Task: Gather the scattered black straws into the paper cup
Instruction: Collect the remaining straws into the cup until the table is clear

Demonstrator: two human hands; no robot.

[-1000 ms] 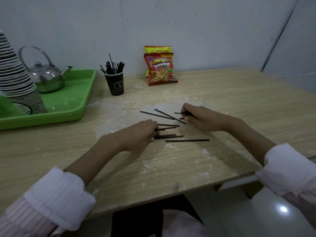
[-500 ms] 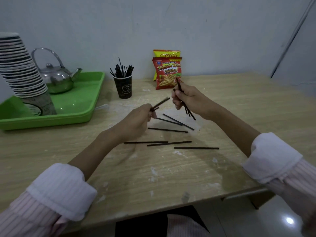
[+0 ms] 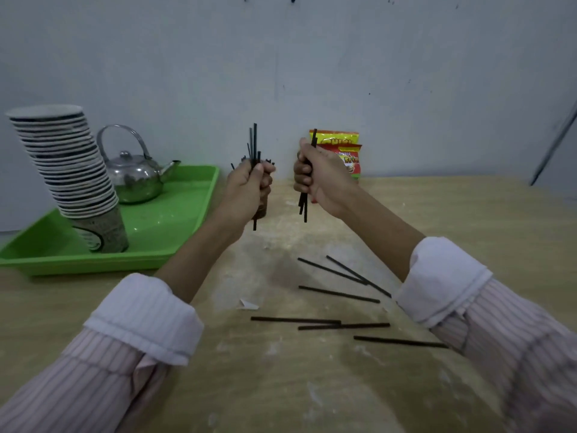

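My left hand [image 3: 249, 185] is raised and closed around a few black straws [image 3: 255, 142] held upright. It hides most of the dark paper cup [image 3: 261, 210], of which only the lower right part shows, with straw tips poking up behind my fingers. My right hand [image 3: 318, 176] grips another small bunch of black straws [image 3: 304, 204], also upright, just right of the cup. Several loose black straws [image 3: 338, 293] lie scattered on the wooden table [image 3: 281, 385] between my forearms.
A green tray [image 3: 175, 226] at the left holds a leaning stack of paper cups [image 3: 68, 170] and a metal kettle [image 3: 134, 176]. Two snack bags [image 3: 349, 154] lean on the wall behind my right hand. A paper scrap [image 3: 248, 305] lies on the table.
Both hands have lifted off the table with straws and moved away from me toward the cup. The straws now stand upright, and my left hand covers the cup.
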